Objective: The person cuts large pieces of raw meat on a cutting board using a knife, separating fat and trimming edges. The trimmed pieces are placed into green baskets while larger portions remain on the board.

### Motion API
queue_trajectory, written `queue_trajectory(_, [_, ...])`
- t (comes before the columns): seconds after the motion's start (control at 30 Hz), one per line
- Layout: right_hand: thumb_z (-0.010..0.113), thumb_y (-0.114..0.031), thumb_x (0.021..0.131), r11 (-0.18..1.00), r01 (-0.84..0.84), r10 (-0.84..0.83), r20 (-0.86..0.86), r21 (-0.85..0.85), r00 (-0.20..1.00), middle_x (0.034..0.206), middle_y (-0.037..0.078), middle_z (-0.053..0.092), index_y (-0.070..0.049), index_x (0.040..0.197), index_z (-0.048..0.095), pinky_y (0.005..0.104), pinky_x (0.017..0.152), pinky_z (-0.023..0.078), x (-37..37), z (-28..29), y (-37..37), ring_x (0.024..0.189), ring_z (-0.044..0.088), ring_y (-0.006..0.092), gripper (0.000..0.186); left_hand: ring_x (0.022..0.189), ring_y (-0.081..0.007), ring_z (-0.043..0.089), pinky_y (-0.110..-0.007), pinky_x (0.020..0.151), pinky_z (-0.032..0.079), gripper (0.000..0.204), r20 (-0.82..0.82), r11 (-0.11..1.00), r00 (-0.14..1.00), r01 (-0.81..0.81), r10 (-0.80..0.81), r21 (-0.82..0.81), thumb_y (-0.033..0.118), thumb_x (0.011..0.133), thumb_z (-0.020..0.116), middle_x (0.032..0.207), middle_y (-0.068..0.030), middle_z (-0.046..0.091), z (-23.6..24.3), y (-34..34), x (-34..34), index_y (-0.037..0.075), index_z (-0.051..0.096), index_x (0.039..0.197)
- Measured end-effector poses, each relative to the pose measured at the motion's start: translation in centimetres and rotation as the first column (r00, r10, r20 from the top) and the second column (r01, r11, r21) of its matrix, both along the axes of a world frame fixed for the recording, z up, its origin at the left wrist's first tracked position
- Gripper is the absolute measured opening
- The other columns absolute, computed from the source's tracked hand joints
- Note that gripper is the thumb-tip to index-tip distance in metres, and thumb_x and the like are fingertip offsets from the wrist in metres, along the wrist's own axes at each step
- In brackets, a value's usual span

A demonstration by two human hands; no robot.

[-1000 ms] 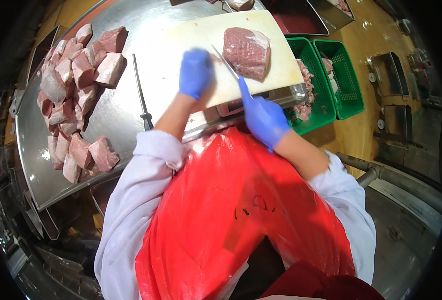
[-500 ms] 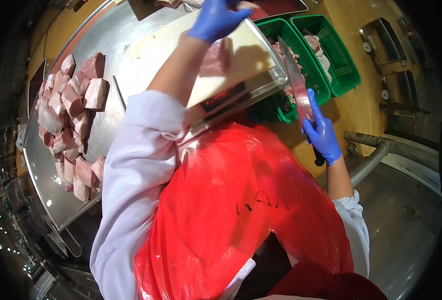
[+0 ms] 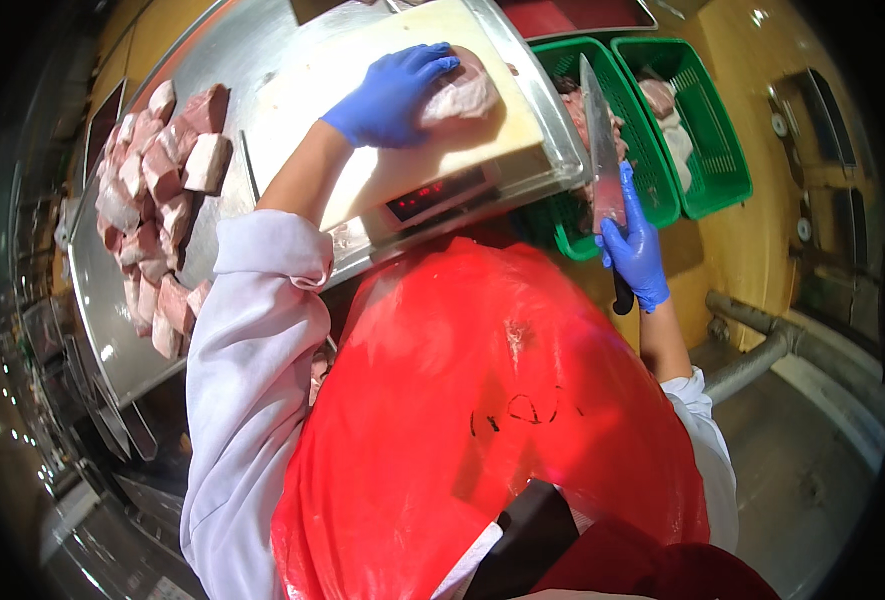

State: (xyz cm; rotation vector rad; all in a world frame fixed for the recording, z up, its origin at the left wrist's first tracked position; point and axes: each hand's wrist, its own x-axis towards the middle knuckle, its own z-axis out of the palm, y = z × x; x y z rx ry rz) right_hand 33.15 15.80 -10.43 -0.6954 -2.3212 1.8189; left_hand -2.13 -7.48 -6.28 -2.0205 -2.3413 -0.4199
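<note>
On the white cutting board (image 3: 307,125), a thick piece of raw meat (image 3: 469,92) lies near the far right, pink with a paler face toward me. My left hand (image 3: 387,95), in a blue glove, is laid over its left side with the fingers curved across the top. Off the board's right side, my right hand (image 3: 638,255), also gloved, grips a large knife (image 3: 600,145) by its black handle. The blade points away from me, tip up over the nearer green basket, and touches no meat that I can see.
A scale with a red-lit display (image 3: 440,193) sits at the board's near edge. Many cut meat chunks (image 3: 157,180) are heaped on the steel table (image 3: 112,360) at left. Two green baskets, the left one (image 3: 659,190) and the right one (image 3: 727,165), contain meat pieces.
My left hand has come back from beyond the board's far edge and now rests on the meat. The knife stays in my right hand, angled much as before. The whole view has shifted slightly.
</note>
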Motion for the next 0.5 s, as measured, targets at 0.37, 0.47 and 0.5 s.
queue_trajectory(0.37, [0.057, -0.008, 0.095, 0.821, -0.232, 0.404, -0.245, 0.522, 0.881, 0.071, 0.015, 0.062, -0.022, 0.163, 0.021, 0.0441, 0.055, 0.049, -12.6, 1.4, -4.3, 0.055, 0.061, 0.0276, 0.078, 0.083, -0.0323, 0.063, -0.043, 0.077, 0.051, 0.025, 0.501, 0.588, 0.667, -0.737, 0.551, 0.335, 0.018, 0.077, 0.078, 0.088, -0.0134, 0.063, -7.0, -4.7, 8.2, 0.005, 0.061, 0.091])
queue_trajectory(0.47, [0.057, -0.014, 0.095, 0.700, -0.260, 0.467, -0.152, 0.665, 0.871, 0.082, 0.020, 0.067, -0.022, 0.162, 0.025, 0.0508, 0.059, 0.051, -14.7, 1.6, -6.5, 0.062, 0.063, 0.0401, 0.074, 0.072, -0.0348, 0.061, -0.045, 0.070, 0.051, 0.010, 0.516, 0.524, 0.668, -0.743, 0.536, 0.417, 0.010, 0.081, 0.068, 0.075, -0.0143, 0.061, -6.9, -3.9, 8.2, 0.004, 0.061, 0.078])
queue_trajectory(0.5, [0.058, -0.014, 0.096, 0.664, -0.275, 0.485, -0.120, 0.695, 0.866, 0.084, 0.021, 0.067, -0.023, 0.161, 0.026, 0.0506, 0.060, 0.052, -15.3, 1.5, -7.1, 0.064, 0.064, 0.0405, 0.073, 0.072, -0.0352, 0.061, -0.045, 0.070, 0.051, 0.010, 0.523, 0.523, 0.659, -0.750, 0.541, 0.405, 0.011, 0.080, 0.068, 0.075, -0.0146, 0.061, -7.0, -4.1, 8.2, 0.004, 0.061, 0.078])
